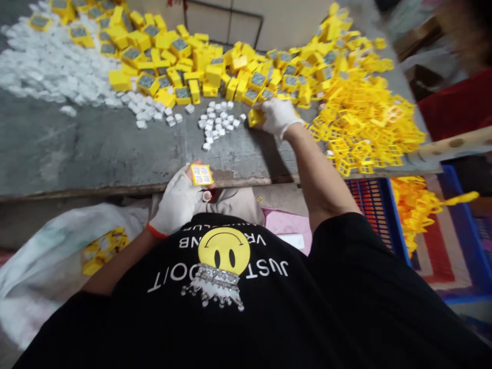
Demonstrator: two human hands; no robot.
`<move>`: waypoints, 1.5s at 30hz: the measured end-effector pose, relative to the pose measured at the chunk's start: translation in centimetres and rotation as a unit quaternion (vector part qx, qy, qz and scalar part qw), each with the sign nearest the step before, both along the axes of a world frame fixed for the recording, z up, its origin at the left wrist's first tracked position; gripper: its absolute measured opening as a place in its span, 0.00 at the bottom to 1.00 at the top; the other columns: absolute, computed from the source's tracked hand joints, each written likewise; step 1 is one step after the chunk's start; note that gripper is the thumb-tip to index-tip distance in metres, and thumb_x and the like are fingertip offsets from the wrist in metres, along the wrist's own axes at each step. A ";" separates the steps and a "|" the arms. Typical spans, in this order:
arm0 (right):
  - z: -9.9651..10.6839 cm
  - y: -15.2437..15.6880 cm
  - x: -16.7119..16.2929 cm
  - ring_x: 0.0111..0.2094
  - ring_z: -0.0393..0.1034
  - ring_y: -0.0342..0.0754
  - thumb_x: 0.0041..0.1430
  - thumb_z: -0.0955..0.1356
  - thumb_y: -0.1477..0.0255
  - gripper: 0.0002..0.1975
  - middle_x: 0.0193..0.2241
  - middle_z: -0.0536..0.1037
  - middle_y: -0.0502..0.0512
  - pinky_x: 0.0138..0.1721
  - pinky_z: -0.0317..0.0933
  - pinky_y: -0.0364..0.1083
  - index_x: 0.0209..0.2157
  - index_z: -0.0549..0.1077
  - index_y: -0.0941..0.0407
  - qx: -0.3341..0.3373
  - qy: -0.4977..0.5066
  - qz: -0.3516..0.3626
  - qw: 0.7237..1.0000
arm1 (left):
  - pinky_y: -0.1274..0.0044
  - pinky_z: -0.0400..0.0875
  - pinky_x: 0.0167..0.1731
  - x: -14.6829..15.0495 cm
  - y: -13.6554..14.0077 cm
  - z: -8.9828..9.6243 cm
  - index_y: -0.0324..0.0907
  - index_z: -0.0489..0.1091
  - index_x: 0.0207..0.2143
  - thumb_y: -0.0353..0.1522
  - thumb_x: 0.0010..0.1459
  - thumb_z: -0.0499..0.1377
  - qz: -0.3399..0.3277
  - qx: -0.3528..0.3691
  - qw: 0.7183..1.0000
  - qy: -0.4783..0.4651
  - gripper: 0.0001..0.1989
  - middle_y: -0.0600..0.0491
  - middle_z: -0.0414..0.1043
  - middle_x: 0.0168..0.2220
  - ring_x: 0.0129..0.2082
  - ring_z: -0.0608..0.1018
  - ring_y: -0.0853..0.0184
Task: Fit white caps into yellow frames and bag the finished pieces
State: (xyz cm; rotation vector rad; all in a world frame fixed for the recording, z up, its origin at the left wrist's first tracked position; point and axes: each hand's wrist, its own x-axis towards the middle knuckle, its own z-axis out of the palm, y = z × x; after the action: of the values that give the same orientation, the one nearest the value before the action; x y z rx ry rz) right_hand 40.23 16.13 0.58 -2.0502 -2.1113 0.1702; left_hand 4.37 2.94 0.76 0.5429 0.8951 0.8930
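My left hand (177, 201), in a white glove with an orange cuff, is closed on a small square yellow frame (202, 175) at the table's front edge. Four pale squares fill the frame's windows. Farther out, my right hand (280, 116), also in a white glove, closes its fingers on a yellow block (255, 118) at the near side of the block pile. The glove hides part of that block. Between the hands lies a loose cluster of small white caps (221, 121). Many yellow blocks with grey faces (213, 75) are heaped behind it.
White caps (65, 61) form a big heap at the left. Yellow open frames (365, 123) pile up at the right. Below the table stand a blue crate (400, 220) with yellow parts and, at left, a white sack (49, 256). A pole (457, 142) juts in from the right.
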 end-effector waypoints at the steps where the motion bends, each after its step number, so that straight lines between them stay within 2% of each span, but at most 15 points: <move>1: 0.2 -1.1 -0.9 0.60 0.83 0.62 0.79 0.70 0.42 0.37 0.57 0.89 0.71 0.67 0.72 0.63 0.58 0.87 0.64 0.040 0.038 0.021 0.998 | 0.75 0.78 0.33 -0.1 0.0 0.2 0.46 0.80 0.63 0.44 0.73 0.73 0.001 -0.001 1.000 -0.005 0.22 0.45 0.87 0.50 0.39 0.87 0.60; 4: 1.9 -6.5 -4.8 0.59 0.83 0.67 0.65 0.82 0.43 0.38 0.61 0.88 0.63 0.65 0.78 0.69 0.68 0.83 0.49 0.105 0.126 0.150 0.975 | 0.76 0.78 0.33 -0.4 0.0 0.7 0.46 0.79 0.67 0.42 0.75 0.70 -0.006 -0.013 1.000 -0.014 0.23 0.43 0.88 0.54 0.41 0.89 0.59; 6: 3.3 -10.0 -8.0 0.60 0.83 0.68 0.68 0.81 0.46 0.37 0.61 0.87 0.64 0.65 0.78 0.70 0.70 0.83 0.49 0.089 0.148 0.230 0.958 | 0.76 0.79 0.32 -0.3 0.1 1.0 0.46 0.80 0.65 0.40 0.77 0.69 -0.014 -0.015 0.999 -0.028 0.19 0.44 0.88 0.56 0.42 0.89 0.60; 8: 4.2 -12.3 -10.6 0.61 0.82 0.67 0.73 0.77 0.44 0.36 0.62 0.87 0.64 0.65 0.76 0.68 0.72 0.81 0.49 0.067 0.153 0.261 0.951 | 0.76 0.81 0.31 -0.2 0.0 1.3 0.46 0.82 0.62 0.38 0.76 0.70 -0.019 -0.011 0.999 -0.049 0.16 0.45 0.88 0.57 0.41 0.89 0.62; 11: 4.3 -13.1 -12.4 0.61 0.82 0.66 0.76 0.73 0.39 0.38 0.61 0.86 0.63 0.65 0.74 0.67 0.73 0.80 0.50 0.057 0.142 0.272 0.950 | 0.77 0.83 0.31 -0.1 -0.3 1.3 0.45 0.83 0.60 0.37 0.74 0.72 -0.018 0.000 0.997 -0.073 0.16 0.47 0.89 0.56 0.39 0.89 0.64; 15: 3.8 -12.9 -12.2 0.59 0.81 0.64 0.79 0.67 0.36 0.40 0.60 0.86 0.65 0.62 0.74 0.64 0.73 0.80 0.52 0.071 0.127 0.282 0.948 | 0.77 0.84 0.30 -0.4 -0.7 0.9 0.43 0.84 0.59 0.36 0.71 0.74 -0.011 0.007 0.998 -0.069 0.17 0.46 0.90 0.54 0.39 0.89 0.64; 21: 2.8 -13.9 -12.5 0.57 0.78 0.64 0.78 0.66 0.36 0.41 0.57 0.84 0.64 0.61 0.71 0.63 0.75 0.78 0.51 0.070 0.085 0.279 0.954 | 0.77 0.85 0.32 -1.0 -1.4 0.5 0.45 0.86 0.59 0.36 0.70 0.75 -0.001 0.033 0.999 -0.042 0.17 0.45 0.90 0.56 0.44 0.91 0.61; 26: 2.7 -14.5 -12.4 0.54 0.79 0.63 0.79 0.65 0.36 0.40 0.54 0.84 0.63 0.58 0.72 0.62 0.74 0.79 0.49 0.087 0.072 0.281 0.953 | 0.75 0.87 0.36 -1.1 -1.8 0.0 0.44 0.87 0.61 0.41 0.66 0.79 -0.007 0.063 0.998 -0.023 0.24 0.44 0.90 0.56 0.44 0.91 0.60; 31: 2.3 -15.8 -14.0 0.52 0.79 0.64 0.83 0.66 0.44 0.34 0.53 0.87 0.67 0.56 0.73 0.63 0.74 0.80 0.51 0.147 0.046 0.260 0.953 | 0.67 0.89 0.47 -1.8 -1.8 -0.2 0.46 0.81 0.71 0.49 0.67 0.78 -0.055 0.122 0.990 0.049 0.35 0.42 0.88 0.63 0.51 0.91 0.55; 33: 1.4 -16.0 -15.0 0.51 0.79 0.64 0.84 0.67 0.52 0.27 0.51 0.88 0.67 0.55 0.73 0.63 0.71 0.83 0.51 0.151 0.054 0.238 0.958 | 0.63 0.88 0.57 -2.2 -1.6 -0.3 0.44 0.77 0.74 0.46 0.65 0.78 -0.080 0.168 0.975 0.124 0.39 0.41 0.85 0.66 0.57 0.89 0.52; 35: 0.3 -15.5 -15.7 0.53 0.81 0.64 0.81 0.71 0.54 0.25 0.53 0.88 0.67 0.56 0.75 0.63 0.68 0.85 0.51 0.130 0.128 0.218 0.959 | 0.60 0.83 0.65 -2.5 -1.1 -0.6 0.41 0.78 0.71 0.42 0.65 0.77 -0.080 0.216 0.951 0.208 0.36 0.39 0.85 0.66 0.62 0.87 0.50; 37: -0.5 -14.4 -15.7 0.55 0.82 0.63 0.75 0.75 0.47 0.30 0.55 0.88 0.66 0.58 0.78 0.63 0.67 0.85 0.50 0.087 0.269 0.201 0.938 | 0.59 0.81 0.68 -2.6 -0.7 -0.7 0.40 0.79 0.66 0.41 0.67 0.73 -0.063 0.261 0.929 0.256 0.29 0.39 0.85 0.64 0.62 0.87 0.49; 40: -0.4 -13.0 -15.5 0.52 0.85 0.59 0.67 0.79 0.39 0.33 0.52 0.88 0.60 0.58 0.82 0.60 0.60 0.88 0.49 -0.003 0.470 0.168 0.866 | 0.59 0.80 0.68 -2.6 -0.7 -0.2 0.42 0.81 0.61 0.39 0.67 0.70 -0.039 0.333 0.900 0.280 0.22 0.41 0.85 0.60 0.61 0.86 0.51; 43: 0.1 -12.9 -16.1 0.47 0.86 0.55 0.59 0.84 0.39 0.32 0.47 0.89 0.58 0.55 0.83 0.57 0.52 0.90 0.50 -0.061 0.585 0.132 0.798 | 0.61 0.79 0.66 -2.8 -1.1 0.5 0.43 0.82 0.55 0.37 0.66 0.70 -0.014 0.381 0.873 0.303 0.17 0.43 0.85 0.56 0.58 0.86 0.52; 45: 0.0 -13.3 -16.9 0.43 0.86 0.54 0.51 0.87 0.40 0.35 0.43 0.89 0.56 0.54 0.83 0.56 0.48 0.89 0.51 -0.089 0.646 0.081 0.754 | 0.61 0.80 0.62 -3.0 -1.2 0.8 0.43 0.81 0.53 0.39 0.65 0.71 -0.011 0.363 0.879 0.309 0.17 0.43 0.85 0.53 0.55 0.86 0.52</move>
State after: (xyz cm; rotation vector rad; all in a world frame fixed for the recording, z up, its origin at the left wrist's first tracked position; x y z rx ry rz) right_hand 23.33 2.80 0.61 -1.0681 -1.2897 1.3794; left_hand 1.38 1.70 1.61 1.5541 1.1035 1.0466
